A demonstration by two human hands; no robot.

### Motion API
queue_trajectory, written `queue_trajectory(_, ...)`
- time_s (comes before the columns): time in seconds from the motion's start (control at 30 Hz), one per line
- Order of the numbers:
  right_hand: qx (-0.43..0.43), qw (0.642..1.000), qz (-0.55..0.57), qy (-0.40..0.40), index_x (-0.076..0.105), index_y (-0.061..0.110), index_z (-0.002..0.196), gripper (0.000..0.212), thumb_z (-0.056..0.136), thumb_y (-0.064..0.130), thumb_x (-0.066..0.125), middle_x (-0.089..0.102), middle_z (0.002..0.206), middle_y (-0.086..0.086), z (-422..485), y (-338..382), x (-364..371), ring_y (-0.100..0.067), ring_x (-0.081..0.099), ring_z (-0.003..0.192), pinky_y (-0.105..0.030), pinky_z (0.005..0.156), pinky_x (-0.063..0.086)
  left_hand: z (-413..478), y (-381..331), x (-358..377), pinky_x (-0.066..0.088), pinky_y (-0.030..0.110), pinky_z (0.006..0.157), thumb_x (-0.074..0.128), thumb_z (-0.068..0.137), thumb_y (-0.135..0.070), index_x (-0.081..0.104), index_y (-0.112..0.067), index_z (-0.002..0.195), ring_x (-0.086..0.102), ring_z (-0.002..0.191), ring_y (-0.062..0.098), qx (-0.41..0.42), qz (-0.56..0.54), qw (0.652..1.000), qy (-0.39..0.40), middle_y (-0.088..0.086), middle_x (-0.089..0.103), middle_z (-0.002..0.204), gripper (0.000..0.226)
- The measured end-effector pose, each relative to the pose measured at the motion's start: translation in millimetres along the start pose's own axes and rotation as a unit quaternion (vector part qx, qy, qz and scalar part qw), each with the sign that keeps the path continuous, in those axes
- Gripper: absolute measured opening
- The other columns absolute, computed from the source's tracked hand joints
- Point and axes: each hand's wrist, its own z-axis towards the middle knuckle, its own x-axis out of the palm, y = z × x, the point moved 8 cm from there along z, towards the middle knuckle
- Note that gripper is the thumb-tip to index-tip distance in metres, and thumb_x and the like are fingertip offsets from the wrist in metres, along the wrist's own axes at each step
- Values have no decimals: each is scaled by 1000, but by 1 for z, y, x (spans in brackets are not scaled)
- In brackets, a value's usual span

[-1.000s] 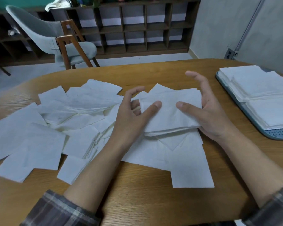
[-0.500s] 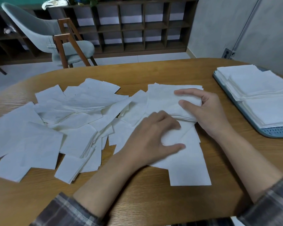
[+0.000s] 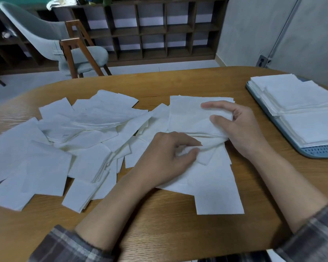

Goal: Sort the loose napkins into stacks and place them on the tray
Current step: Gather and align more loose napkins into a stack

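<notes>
Dozens of thin white paper napkins (image 3: 51,148): lay scattered and overlapping on the rounded wooden table (image 3: 159,233), mostly left of centre.
Gathered stack of white napkins (image 3: 187,118): rested on loose sheets near the table's middle, not yet on the tray.
Blue-grey perforated plastic tray (image 3: 311,153): stood at the right, already bearing squared stacks (image 3: 301,103).
Right hand (image 3: 240,127): gripped the stack's right edge, thumb on top.
Left hand (image 3: 165,159): pinched one rumpled napkin just below that stack.
Handling: probably feather-light, limp, easily creased. Best taken at an edge, the whole stack clamped between thumb and fingers.
Change: left hand lay flatter on the sheets half a second before, then curled into a pinch.
</notes>
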Motion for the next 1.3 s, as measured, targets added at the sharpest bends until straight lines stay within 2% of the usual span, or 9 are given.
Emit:
queue_trajectory(0.13,17,1000,13,-1,79,24,119,38,100,-2,60,74,89,28,1,-7,-3,14,62,75,-6,72,43,-1,-1,-15,51,21,87,73,96,-14,84,-24,102,69,96,5,-18,-83,994,-66,-17,79,97,16)
queue_trajectory(0.23,29,999,28,-1,80,30,116,39,99,0,61,78,111,17,2,-10,-3,-2,67,93,-25,86,45,-2,-2,-28,50,30,70,70,91,-7,79,-22,92,62,74,13,-17,-127,986,-105,-12,75,86,18)
queue_trajectory(0.4,43,985,159,43,76,8,119,27,105,17,55,75,127,-6,2,-8,7,-24,67,124,-39,102,47,-1,10,-44,44,13,62,69,92,5,72,-14,94,58,67,0,-62,-237,954,-173,-13,69,79,19)
queue_trajectory(0.5,60,957,244,147,70,5,129,69,93,64,64,68,136,-19,-4,-5,26,-32,64,131,-43,108,53,-1,20,-45,56,21,70,70,97,0,72,-11,110,74,82,10,-102,-328,920,-188,-4,79,92,17)
queue_trajectory(0.57,64,950,253,172,69,7,130,88,75,75,76,68,138,-19,-8,-6,34,-34,64,132,-45,111,52,-3,23,-42,60,26,72,72,97,-3,71,-12,117,78,87,18,-122,-345,911,-189,2,82,97,21)
queue_trajectory(0.7,82,960,234,132,73,10,122,71,72,58,89,74,127,-16,-11,-8,36,-36,70,120,-44,100,59,-3,24,-42,63,29,73,79,93,-6,72,-14,118,79,89,19,-127,-302,923,-204,-1,82,100,27)
queue_trajectory(0.87,73,985,137,82,73,16,121,30,91,19,75,79,117,-3,-12,-3,30,-24,76,109,-45,94,60,-2,25,-41,59,20,70,82,91,-7,73,-14,116,77,90,10,-136,-278,927,-210,-5,79,110,27)
queue_trajectory(1.1,18,976,196,88,56,33,143,64,88,10,76,74,115,-3,-9,9,25,-24,73,107,-36,83,62,-4,28,-41,54,12,81,87,85,-39,56,-38,134,64,106,-7,-167,-232,934,-214,-16,64,125,58)
queue_trajectory(1.3,5,986,147,74,46,45,144,78,83,17,84,66,129,-10,-7,8,23,-29,71,110,-48,88,61,-2,27,-24,64,42,90,85,90,-31,49,-50,140,77,100,12,-185,-295,928,-129,-7,79,110,64)
